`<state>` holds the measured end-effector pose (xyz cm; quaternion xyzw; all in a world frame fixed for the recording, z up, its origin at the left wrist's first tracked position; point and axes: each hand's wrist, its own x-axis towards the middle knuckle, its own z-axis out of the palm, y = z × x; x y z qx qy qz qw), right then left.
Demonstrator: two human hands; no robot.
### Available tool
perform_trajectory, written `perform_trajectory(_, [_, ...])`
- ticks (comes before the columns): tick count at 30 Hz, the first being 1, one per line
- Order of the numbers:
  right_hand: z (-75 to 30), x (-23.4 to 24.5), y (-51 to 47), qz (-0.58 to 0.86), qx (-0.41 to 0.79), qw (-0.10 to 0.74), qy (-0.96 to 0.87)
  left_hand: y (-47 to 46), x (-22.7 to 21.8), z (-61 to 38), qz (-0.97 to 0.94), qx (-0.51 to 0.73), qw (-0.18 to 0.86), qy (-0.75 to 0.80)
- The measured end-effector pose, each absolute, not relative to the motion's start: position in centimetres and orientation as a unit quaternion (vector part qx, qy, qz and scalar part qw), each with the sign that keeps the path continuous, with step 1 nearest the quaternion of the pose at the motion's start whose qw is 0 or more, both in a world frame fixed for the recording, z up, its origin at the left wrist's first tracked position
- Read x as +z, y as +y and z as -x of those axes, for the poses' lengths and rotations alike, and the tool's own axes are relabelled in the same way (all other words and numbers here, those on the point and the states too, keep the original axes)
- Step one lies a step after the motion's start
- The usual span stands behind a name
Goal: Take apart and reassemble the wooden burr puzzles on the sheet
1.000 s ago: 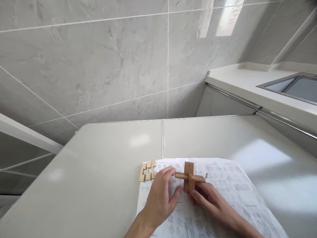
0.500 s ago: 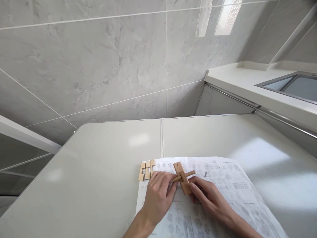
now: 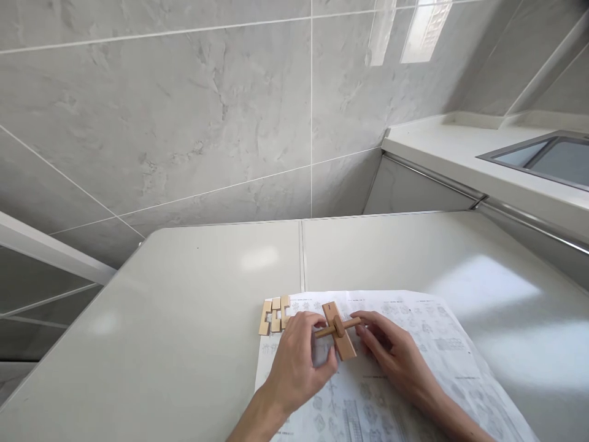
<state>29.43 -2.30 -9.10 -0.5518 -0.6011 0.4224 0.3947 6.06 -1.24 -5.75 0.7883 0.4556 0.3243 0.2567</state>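
Observation:
A wooden puzzle (image 3: 346, 347) made of a flat board crossed by a thin stick, with a short rounded piece at the crossing, is held tilted above a printed sheet. At its left edge my left hand (image 3: 301, 362) curls around it, fingers by the upper edge and thumb at the lower part, with a gap between them. My right hand (image 3: 393, 350) pinches the right end of the stick between thumb and forefinger. Some fingertips are hidden behind the wood. Several notched light wood pieces (image 3: 265, 318) lie side by side just left of my left hand.
The printed sheet (image 3: 427, 344), covered in small diagrams, lies under both hands on a white table (image 3: 184, 319) with a seam down its middle. A grey tiled wall (image 3: 184, 123) stands behind. To the right is a white ledge (image 3: 427, 144) with a metal-framed opening.
My left thumb has moved away from the stick's left end, down to the board. My right hand has shifted up from the board's lower end to the stick's right tip. The rounded centre piece looks turned.

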Motion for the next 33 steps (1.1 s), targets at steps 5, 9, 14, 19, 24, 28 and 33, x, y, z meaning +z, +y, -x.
perform_trajectory(5, [-29.8,-8.6,-2.0,0.53,0.441,0.369,-0.622,-1.3,-5.7,-5.7,-0.817,0.32,0.249,0.411])
perform_trajectory(9, [-29.9,-8.0,-1.9,0.527,0.438,0.346,-0.641,-1.0,-5.5,-5.3,-0.805,0.294,0.277,0.433])
perform_trajectory(14, [-29.7,-7.6,-2.0,0.524,0.433,0.341,-0.65,-0.8,-5.8,-5.2,-0.801,0.275,0.272,0.458])
perform_trajectory(19, [-29.8,-7.8,-2.1,0.524,0.416,0.349,-0.657,-1.1,-6.0,-5.3,-0.798,0.274,0.268,0.465])
perform_trajectory(24, [-30.0,-7.8,-2.0,0.514,0.404,0.338,-0.677,-1.2,-5.9,-5.4,-0.801,0.276,0.28,0.451])
perform_trajectory(28, [-30.1,-7.8,-2.1,0.489,0.385,0.336,-0.707,-1.3,-5.5,-5.5,-0.808,0.277,0.288,0.433])
perform_trajectory(33, [-30.1,-8.0,-2.3,0.494,0.368,0.34,-0.71,-1.4,-5.5,-5.6,-0.81,0.285,0.274,0.433])
